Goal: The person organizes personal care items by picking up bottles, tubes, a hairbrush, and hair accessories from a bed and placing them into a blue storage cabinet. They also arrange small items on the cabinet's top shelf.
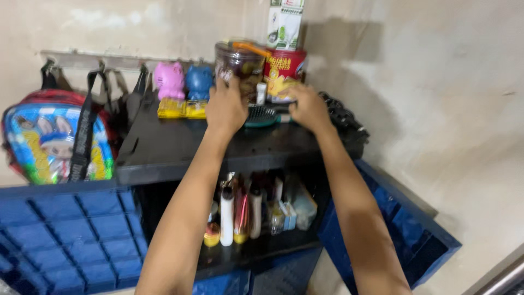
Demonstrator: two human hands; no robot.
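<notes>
Your left hand (225, 106) grasps the dark plastic jar (239, 65) at 12 o'clock on the black cabinet top (174, 145). Your right hand (308, 108) rests by the teal hairbrush (261, 116); its grip can't be told. Bare top lies at 9 o'clock toward the front edge. Blue doors (71, 235) hang open below. A plaster wall (436, 82) stands behind.

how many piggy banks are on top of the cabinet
2. A pink piggy bank and a blue piggy bank stand side by side at the back of the black cabinet top, left of the left hand. None seem hidden.
</notes>
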